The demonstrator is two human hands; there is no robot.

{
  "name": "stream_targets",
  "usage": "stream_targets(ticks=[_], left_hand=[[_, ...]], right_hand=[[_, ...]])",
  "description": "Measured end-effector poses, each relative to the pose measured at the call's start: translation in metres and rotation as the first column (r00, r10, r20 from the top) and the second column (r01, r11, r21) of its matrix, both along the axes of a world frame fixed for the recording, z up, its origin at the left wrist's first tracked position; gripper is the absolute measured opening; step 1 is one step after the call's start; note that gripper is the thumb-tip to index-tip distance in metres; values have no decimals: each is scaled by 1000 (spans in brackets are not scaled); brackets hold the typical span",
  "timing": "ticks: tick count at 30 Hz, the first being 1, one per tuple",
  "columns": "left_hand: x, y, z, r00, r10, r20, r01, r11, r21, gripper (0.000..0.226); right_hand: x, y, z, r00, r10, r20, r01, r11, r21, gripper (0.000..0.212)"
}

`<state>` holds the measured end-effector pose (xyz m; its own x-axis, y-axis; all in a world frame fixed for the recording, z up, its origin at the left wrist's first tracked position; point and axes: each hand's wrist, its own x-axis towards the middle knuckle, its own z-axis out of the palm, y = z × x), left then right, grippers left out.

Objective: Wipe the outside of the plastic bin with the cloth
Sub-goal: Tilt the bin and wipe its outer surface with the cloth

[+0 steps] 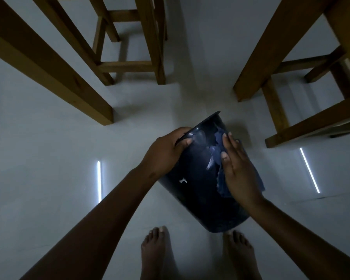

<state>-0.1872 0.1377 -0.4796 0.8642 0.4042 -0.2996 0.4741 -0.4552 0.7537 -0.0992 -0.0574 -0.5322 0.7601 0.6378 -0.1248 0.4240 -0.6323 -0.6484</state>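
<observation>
A dark blue plastic bin (198, 184) is held tilted in the air above the floor, its open rim pointing away from me and its base near my feet. My left hand (166, 150) grips the rim on the left side, thumb on the outer wall. My right hand (238, 168) lies flat with fingers spread on a blue cloth (220, 178), pressing it against the bin's outer right wall. Much of the cloth is hidden under the hand.
The floor (49, 158) is pale and glossy, with light-strip reflections. Wooden table legs (55, 63) stand at left and wooden furniture legs (275, 110) at right. A wooden stool (129, 65) stands behind. My bare feet (156, 249) are just below the bin.
</observation>
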Motion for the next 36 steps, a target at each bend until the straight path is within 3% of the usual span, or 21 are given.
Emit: stream_targets(ticks=[4, 7, 12, 15, 18, 22, 24, 28, 31, 36], left_hand=[[8, -3, -1, 1000, 4, 20, -4, 1000, 24, 31], [9, -2, -1, 1000, -9, 17, 8, 999, 50, 31], [19, -4, -3, 1000, -18, -13, 18, 997, 74, 32], [15, -2, -4, 1000, -8, -22, 9, 997, 75, 31], [14, -1, -5, 1000, 0, -3, 0, 999, 42, 30], [21, -2, -4, 1000, -20, -13, 21, 999, 49, 30], [19, -2, -5, 1000, -7, -11, 7, 998, 55, 29], [13, 1, -9, 1000, 14, -21, -13, 999, 40, 28], [16, 1, -8, 1000, 17, 6, -17, 1000, 4, 28], [22, -1, -3, 1000, 1, 13, -1, 1000, 21, 28]], right_hand=[[-34, -7, 3, 956, 184, 228, -148, 975, -166, 54], [-34, -10, 3, 917, 290, 275, -244, 951, -189, 55], [-6, 3, 5, 994, 45, 96, -37, 996, -83, 53], [-34, -3, 5, 936, 237, 260, -186, 961, -205, 50], [-40, -9, 4, 855, 410, 317, -340, 905, -255, 50], [0, 9, 6, 965, 180, 193, -163, 982, -98, 52], [-4, 7, 6, 976, 131, 176, -114, 988, -102, 52], [-51, -16, -2, 843, 423, 332, -334, 896, -293, 49], [-44, -13, -4, 754, 528, 391, -430, 846, -315, 50], [-24, 2, 9, 929, 250, 273, -212, 964, -160, 51]])
